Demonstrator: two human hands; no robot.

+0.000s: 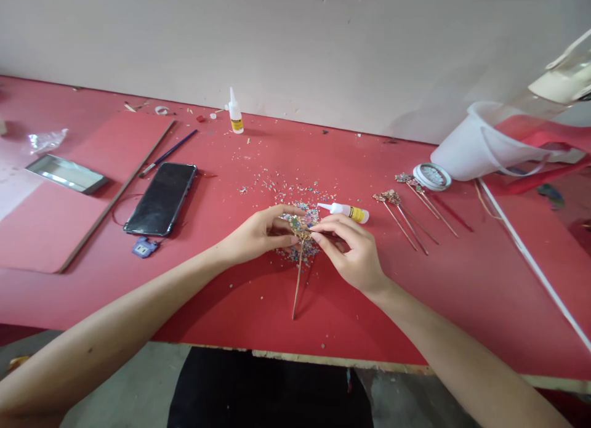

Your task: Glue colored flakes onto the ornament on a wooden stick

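My left hand (263, 234) is closed on the ornamented head of a gold-coloured hairpin (298, 286), whose long thin stem points down toward the table's front edge. Against that head, my right hand (353, 249) has its thumb and forefinger pinched together. What lies between those fingers is too small to tell, though a thin dark sliver shows there. Under both hands spreads a pile of tiny multicoloured chips (305, 212). Just behind my right hand a small glue bottle (353, 213) with a yellow label lies on its side, nozzle to the left.
More hairpins (406, 222) lie to the right, near a round lid (433, 177) of pale bits and a tilted white bucket (466, 141). A second glue bottle (236, 117) stands upright by the wall. Leftward are a phone (161, 199), a paintbrush (170, 151) and a glass-topped box (67, 173).
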